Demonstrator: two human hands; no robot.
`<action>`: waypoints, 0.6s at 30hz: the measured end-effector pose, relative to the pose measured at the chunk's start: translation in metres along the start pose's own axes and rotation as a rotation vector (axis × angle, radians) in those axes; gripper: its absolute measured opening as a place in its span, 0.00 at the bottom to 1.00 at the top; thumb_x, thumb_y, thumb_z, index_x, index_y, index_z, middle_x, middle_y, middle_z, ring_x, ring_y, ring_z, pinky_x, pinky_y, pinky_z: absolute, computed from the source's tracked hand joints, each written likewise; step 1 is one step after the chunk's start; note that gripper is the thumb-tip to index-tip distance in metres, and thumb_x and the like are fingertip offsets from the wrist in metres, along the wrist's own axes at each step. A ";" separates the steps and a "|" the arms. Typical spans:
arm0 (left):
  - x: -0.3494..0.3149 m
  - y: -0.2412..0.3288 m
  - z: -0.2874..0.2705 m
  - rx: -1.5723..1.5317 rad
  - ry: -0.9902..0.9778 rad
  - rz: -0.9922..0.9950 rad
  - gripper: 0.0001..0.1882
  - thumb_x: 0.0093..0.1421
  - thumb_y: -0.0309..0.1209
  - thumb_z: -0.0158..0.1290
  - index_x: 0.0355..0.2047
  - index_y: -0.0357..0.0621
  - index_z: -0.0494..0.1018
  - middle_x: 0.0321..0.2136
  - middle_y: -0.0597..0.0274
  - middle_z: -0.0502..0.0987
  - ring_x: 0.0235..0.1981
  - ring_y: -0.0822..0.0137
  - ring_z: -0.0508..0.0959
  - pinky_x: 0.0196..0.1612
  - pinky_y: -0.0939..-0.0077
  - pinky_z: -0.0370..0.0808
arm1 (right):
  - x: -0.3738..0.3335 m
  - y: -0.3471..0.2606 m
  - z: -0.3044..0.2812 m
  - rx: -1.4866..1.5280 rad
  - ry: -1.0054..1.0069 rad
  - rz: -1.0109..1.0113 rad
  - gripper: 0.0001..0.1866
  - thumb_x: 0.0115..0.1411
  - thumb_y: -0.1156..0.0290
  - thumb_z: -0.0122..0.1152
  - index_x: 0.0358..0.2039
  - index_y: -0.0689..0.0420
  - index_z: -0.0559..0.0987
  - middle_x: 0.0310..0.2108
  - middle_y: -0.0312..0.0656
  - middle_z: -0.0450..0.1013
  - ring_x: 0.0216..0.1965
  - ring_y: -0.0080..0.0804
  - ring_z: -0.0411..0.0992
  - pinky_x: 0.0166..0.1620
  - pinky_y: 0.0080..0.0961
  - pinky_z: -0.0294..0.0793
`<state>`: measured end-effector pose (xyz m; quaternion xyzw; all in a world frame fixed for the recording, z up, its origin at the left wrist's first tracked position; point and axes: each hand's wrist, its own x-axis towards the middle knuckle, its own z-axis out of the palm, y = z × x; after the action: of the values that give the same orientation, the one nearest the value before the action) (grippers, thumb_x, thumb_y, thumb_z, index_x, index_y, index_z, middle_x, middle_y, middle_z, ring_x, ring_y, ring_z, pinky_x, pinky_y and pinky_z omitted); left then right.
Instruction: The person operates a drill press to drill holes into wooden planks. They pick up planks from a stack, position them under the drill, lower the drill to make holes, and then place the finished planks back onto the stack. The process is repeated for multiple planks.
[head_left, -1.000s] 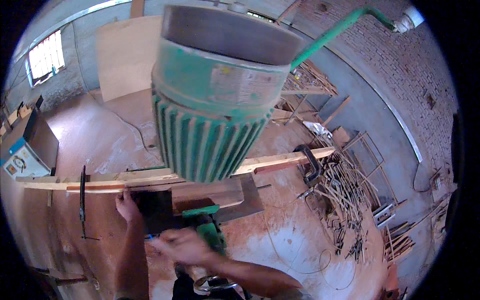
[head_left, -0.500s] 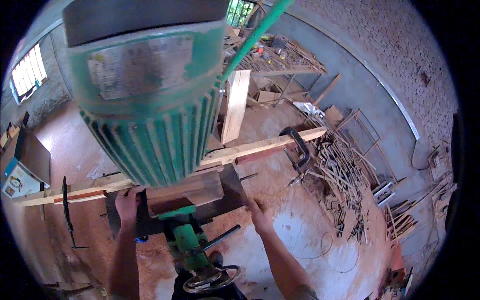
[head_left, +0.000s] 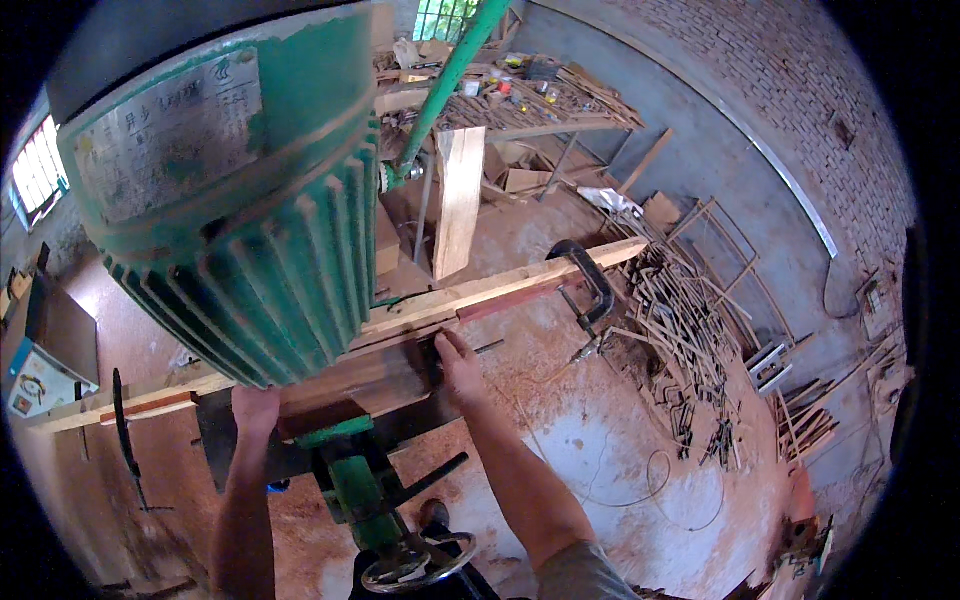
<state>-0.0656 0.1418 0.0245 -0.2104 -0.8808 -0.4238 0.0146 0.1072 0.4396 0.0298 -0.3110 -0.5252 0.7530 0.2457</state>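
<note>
A reddish-brown wooden board (head_left: 350, 383) lies on the dark metal worktable (head_left: 217, 440) of a green machine, partly under its big ribbed motor (head_left: 250, 200). My right hand (head_left: 460, 370) is closed on the board's right end, fingers bent over its far corner. At the left end, my left hand (head_left: 256, 410) is closed against the board; the motor's lower rim hides its fingertips. Behind the board runs a long pale timber beam (head_left: 520, 284). Nearest to me stand the green machine bracket (head_left: 352, 480) and a metal handwheel (head_left: 420, 562).
A black clamp (head_left: 590, 280) grips the beam at right, and another clamp (head_left: 124, 430) hangs at left. Heaped wood strips (head_left: 670, 320) lie on the floor at right. A cluttered bench (head_left: 560, 125) stands at the back. A green bar (head_left: 450, 85) slants up beside the motor.
My right hand has moved inward and away from me, from the worktable's right edge to the board's right end. My left hand stays at the left end. The motor sits farther left in view.
</note>
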 end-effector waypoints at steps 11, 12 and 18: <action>0.002 -0.032 0.027 -0.059 0.025 0.104 0.09 0.53 0.27 0.49 0.33 0.41 0.75 0.32 0.51 0.77 0.36 0.48 0.75 0.38 0.59 0.74 | -0.138 0.035 -0.067 0.496 0.179 0.136 0.27 0.62 0.45 0.46 0.38 0.59 0.74 0.36 0.43 0.72 0.40 0.35 0.70 0.47 0.29 0.68; 0.003 -0.023 0.025 -0.088 0.035 0.089 0.08 0.53 0.27 0.49 0.33 0.41 0.75 0.32 0.50 0.77 0.36 0.48 0.75 0.39 0.59 0.73 | -0.161 0.036 -0.055 0.626 0.144 0.334 0.29 0.62 0.40 0.41 0.34 0.56 0.74 0.32 0.42 0.71 0.36 0.33 0.70 0.43 0.30 0.69; 0.009 -0.062 0.003 -0.414 -0.100 0.063 0.09 0.54 0.26 0.49 0.35 0.40 0.76 0.34 0.47 0.77 0.38 0.47 0.76 0.41 0.60 0.73 | -0.208 -0.032 0.123 0.206 -0.577 -0.023 0.20 0.64 0.51 0.41 0.33 0.55 0.73 0.27 0.47 0.72 0.30 0.42 0.71 0.37 0.38 0.71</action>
<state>-0.0967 0.1131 -0.0217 -0.2568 -0.7675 -0.5843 -0.0593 0.1620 0.2262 0.1349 -0.0516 -0.4978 0.8567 0.1250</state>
